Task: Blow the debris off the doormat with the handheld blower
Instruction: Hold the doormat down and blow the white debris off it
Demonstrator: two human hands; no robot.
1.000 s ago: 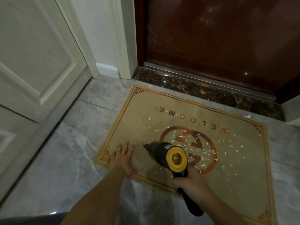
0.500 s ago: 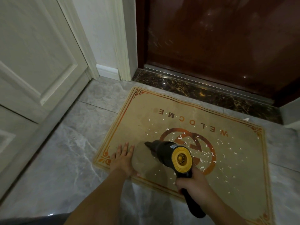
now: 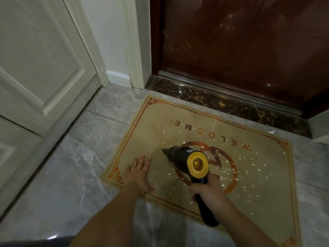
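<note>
A tan doormat (image 3: 151,125) with an orange border, a ring logo and upside-down "WELCOME" lies on the grey tile floor before a dark red door. Small white debris scraps (image 3: 229,171) are scattered over its middle and right side. My right hand (image 3: 207,190) grips the handle of a black handheld blower (image 3: 179,154) with a yellow rear fan grille; its nozzle points left and away, low over the mat. My left hand (image 3: 139,171) lies flat, fingers spread, on the mat's near-left corner.
A dark red door (image 3: 249,47) with a metal sill and a dark marble threshold (image 3: 231,106) stands behind the mat. A cream panelled door (image 3: 35,65) and white frame (image 3: 131,41) are at the left. Grey marble tiles (image 3: 67,166) surround the mat.
The blower has shifted slightly right and away over the mat's logo, and scraps around the nozzle have scattered. My left hand stays pressed on the mat corner.
</note>
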